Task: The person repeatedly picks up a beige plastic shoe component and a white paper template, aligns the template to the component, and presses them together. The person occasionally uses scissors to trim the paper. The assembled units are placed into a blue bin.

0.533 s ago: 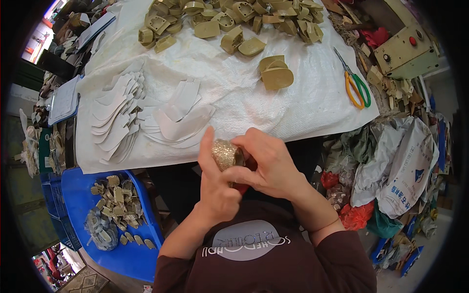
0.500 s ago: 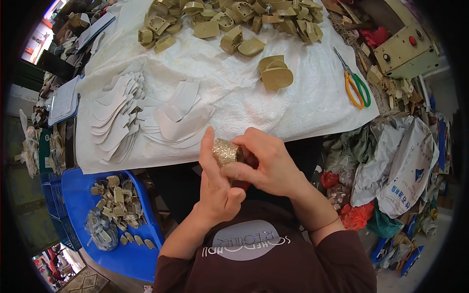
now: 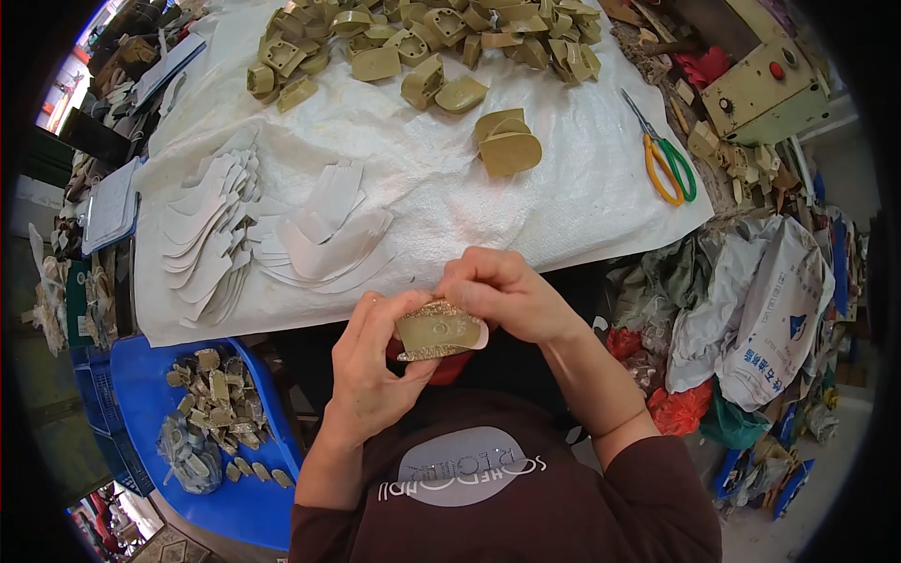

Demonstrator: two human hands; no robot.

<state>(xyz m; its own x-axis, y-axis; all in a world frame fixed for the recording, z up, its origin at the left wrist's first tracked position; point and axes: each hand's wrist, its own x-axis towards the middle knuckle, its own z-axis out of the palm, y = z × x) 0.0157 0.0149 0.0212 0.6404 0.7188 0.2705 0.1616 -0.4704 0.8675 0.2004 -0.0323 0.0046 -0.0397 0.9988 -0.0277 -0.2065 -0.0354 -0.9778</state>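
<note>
White woven sheeting (image 3: 582, 188) covers the worktable, its near edge running just above the hands and its right corner dropping off beside a heap of crumpled sacks and bags (image 3: 751, 310). Below the table on the left stands a blue plastic bin (image 3: 141, 375) — inside it lies a loose pile of small olive and glittery pieces (image 3: 211, 403), with bare blue floor showing toward its lower end. At the far edge of the sheet a heap of olive-green moulded heel blocks (image 3: 413, 47) spreads across the top, and two more (image 3: 507, 145) sit apart nearer the middle. Fanned stacks of pale cut liner pieces (image 3: 263, 235) fill the left part of the sheet; orange- and green-handled scissors (image 3: 666, 159) lie near the right edge. Open cloth remains between the liners and the scissors.

Just off the near table edge, over the person's lap, the left hand (image 3: 375, 375) cups an olive heel block with a glittery wrap (image 3: 439, 330) from below, fingers curled around it. The right hand (image 3: 502, 296) pinches its top right corner — fingertips pressed on the pale edge there.
</note>
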